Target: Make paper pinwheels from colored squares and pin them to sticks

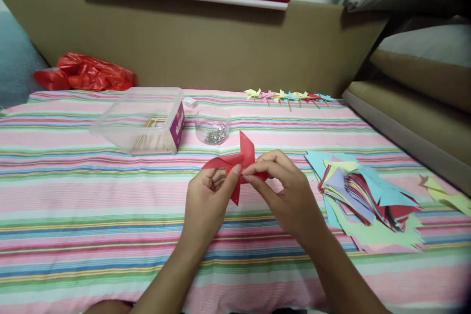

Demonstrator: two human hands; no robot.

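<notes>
A red paper pinwheel [230, 161] with folded blades is held up in front of me above the striped cloth. My left hand [209, 189] grips it from the left, thumb pressed near its middle and the other fingers curled behind. From the right, my right hand [283, 184] has thumb and forefinger pinched together at the pinwheel's centre; whatever small thing sits between those fingertips is too tiny to make out. Just beyond the hands stands a clear round container [212, 127] with small silvery metal pieces [217, 135] in it.
Left of the round container is a clear plastic box [154, 103] with thin sticks. Several finished pinwheels on sticks [281, 95] lie along the back. Coloured paper sheets [390, 235] are piled at right, near cushions [423, 59]. A red plastic bag [91, 73] lies back left.
</notes>
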